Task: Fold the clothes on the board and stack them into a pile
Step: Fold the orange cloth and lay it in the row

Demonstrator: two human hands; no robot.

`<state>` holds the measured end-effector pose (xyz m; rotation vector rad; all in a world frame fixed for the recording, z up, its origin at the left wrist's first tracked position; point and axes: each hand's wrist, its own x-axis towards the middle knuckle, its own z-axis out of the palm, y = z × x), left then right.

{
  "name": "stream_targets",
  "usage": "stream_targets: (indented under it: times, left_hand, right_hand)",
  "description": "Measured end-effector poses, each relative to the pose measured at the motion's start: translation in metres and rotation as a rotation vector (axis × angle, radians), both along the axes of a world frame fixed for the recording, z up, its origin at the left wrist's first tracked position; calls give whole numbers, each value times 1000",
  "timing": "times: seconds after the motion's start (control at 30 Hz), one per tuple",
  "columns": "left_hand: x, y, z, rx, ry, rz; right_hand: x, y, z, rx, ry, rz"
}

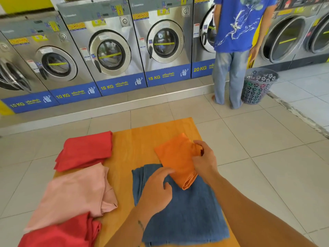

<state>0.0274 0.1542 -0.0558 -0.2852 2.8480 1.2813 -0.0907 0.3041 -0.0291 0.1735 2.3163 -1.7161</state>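
Observation:
A folded orange garment lies at the far right of the wooden board, its near end overlapping a blue denim garment. My right hand pinches the orange garment's right edge. My left hand rests on the denim, its fingertips touching the orange garment's near left edge. On the board's left side lie a folded red garment, a pink garment and another red garment, hanging partly over the edge.
A row of front-loading washing machines lines the far wall behind a raised step. A person in a blue shirt stands at the back right beside a grey laundry basket. Tiled floor surrounds the board.

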Motion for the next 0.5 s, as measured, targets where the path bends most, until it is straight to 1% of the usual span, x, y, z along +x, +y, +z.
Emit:
stream_targets:
  times: [0.1,0.23,0.3,0.5]
  left_hand:
    - [9,-24,10,79,29,124]
    - [25,-61,18,167,126,274]
    - [38,-78,27,208,176,311]
    - [93,-136,54,302,310,372]
  right_hand:
    - [3,-8,23,-1,102,127]
    - [20,-32,63,-2,235,331]
    - [37,-49,83,18,279,440]
    - [111,-102,140,170,434,676]
